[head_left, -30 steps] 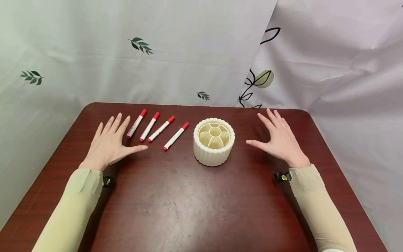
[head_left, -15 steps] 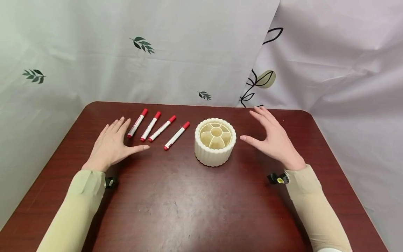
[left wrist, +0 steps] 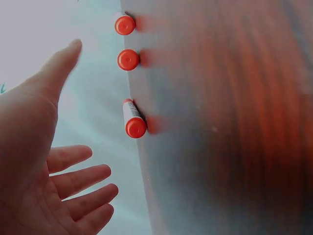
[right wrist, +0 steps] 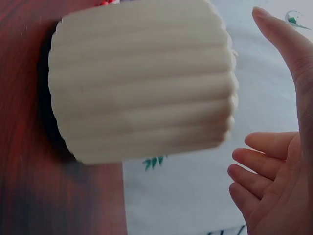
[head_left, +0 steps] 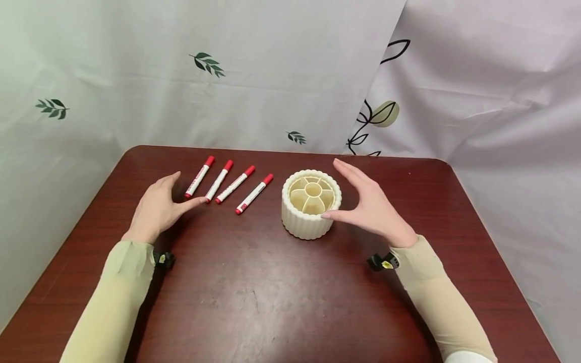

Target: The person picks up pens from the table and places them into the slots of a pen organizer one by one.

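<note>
Several red-capped white markers point(head_left: 234, 184) lie side by side on the dark red table point(head_left: 272, 292), left of a cream ribbed round holder point(head_left: 306, 224) with open compartments. My left hand point(head_left: 187, 190) rests at the markers' near ends with loosely bent fingers, its thumb pointing at them, and holds nothing. The left wrist view shows the left hand point(left wrist: 80, 98) spread beside three marker caps point(left wrist: 135, 126). My right hand point(head_left: 333, 189) cups the holder's right side with straight fingers. The right wrist view shows a gap between that hand point(right wrist: 254, 78) and the holder point(right wrist: 142, 83).
White curtains with leaf prints point(head_left: 206, 63) hang close behind the table and along both sides. The table's rounded far corners and right edge point(head_left: 481, 222) are in view. A small camera clip point(head_left: 380, 262) sits under each wrist.
My right hand has moved left from flat on the table and turned on edge around the holder. My left hand's fingers have lifted and bent, with the thumb nearer the markers.
</note>
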`<state>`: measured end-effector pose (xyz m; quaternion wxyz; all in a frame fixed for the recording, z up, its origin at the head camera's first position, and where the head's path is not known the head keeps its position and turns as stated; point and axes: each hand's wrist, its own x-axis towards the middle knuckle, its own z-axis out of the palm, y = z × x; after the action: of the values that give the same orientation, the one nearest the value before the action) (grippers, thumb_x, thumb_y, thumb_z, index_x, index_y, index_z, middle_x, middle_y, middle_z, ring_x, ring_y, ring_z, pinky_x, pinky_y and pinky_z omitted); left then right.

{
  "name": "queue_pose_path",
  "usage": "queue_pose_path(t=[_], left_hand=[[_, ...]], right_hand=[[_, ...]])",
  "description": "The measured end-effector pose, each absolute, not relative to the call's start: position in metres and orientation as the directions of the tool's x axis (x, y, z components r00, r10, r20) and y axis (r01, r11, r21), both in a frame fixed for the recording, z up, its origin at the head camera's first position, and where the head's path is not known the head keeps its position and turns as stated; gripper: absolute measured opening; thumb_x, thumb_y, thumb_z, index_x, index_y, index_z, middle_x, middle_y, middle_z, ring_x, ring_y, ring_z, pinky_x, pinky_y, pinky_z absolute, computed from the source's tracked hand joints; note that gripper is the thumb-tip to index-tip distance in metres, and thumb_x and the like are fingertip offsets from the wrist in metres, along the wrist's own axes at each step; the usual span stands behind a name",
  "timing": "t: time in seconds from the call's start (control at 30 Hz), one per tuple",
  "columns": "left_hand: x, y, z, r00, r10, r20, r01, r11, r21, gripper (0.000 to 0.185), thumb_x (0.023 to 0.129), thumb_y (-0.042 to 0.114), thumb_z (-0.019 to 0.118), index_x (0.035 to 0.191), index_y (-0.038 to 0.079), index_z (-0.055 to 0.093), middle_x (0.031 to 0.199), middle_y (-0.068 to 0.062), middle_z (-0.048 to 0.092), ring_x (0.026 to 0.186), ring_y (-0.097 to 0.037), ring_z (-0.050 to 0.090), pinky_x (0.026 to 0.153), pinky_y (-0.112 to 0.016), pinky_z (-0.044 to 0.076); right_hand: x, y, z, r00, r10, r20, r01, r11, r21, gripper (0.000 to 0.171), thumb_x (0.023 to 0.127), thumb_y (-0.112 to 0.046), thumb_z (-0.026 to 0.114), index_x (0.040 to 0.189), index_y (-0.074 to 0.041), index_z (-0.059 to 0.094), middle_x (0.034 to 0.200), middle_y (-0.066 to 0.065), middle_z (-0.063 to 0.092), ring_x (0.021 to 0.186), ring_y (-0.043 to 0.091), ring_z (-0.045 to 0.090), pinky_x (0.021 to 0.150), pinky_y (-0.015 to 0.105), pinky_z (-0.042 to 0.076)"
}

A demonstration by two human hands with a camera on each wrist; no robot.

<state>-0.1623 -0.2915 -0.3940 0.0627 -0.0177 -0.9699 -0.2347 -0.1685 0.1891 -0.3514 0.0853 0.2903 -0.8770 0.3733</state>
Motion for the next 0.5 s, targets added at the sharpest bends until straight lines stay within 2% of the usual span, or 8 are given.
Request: queue_pose_path(t=[0.23,0.5], left_hand=[[-0.170,-0.291,-0.398,-0.991,-0.009,0.133,0.060,0.863,0.501,0.103,0.082,0.051,0.084,0.153,-0.007,0.037,0.148,-0.032,0.043,0.136,-0.049,0.038,0.109,-0.064,0.032],[-0.187,-0.293,-0.402,-0.992,-0.008,0.125,0.051,0.882,0.468,0.079,0.089,0.036,0.080,0.143,-0.012,0.046,0.137,-0.035,0.051,0.127,-0.051,0.045,0.106,-0.063,0.035]], right_hand=[[-0.170,0.176,-0.362,-0.827,-0.463,0.320,-0.549,0.539,-0.639,0.112,0.067,-0.054,0.093,0.159,-0.022,0.037,0.157,-0.008,0.039,0.144,0.012,0.034,0.115,0.045,0.034],[-0.173,0.173,-0.369,-0.835,-0.451,0.317,-0.538,0.543,-0.645,0.107,0.068,-0.053,0.093,0.156,-0.019,0.043,0.154,-0.005,0.043,0.141,0.013,0.039,0.113,0.045,0.037]])
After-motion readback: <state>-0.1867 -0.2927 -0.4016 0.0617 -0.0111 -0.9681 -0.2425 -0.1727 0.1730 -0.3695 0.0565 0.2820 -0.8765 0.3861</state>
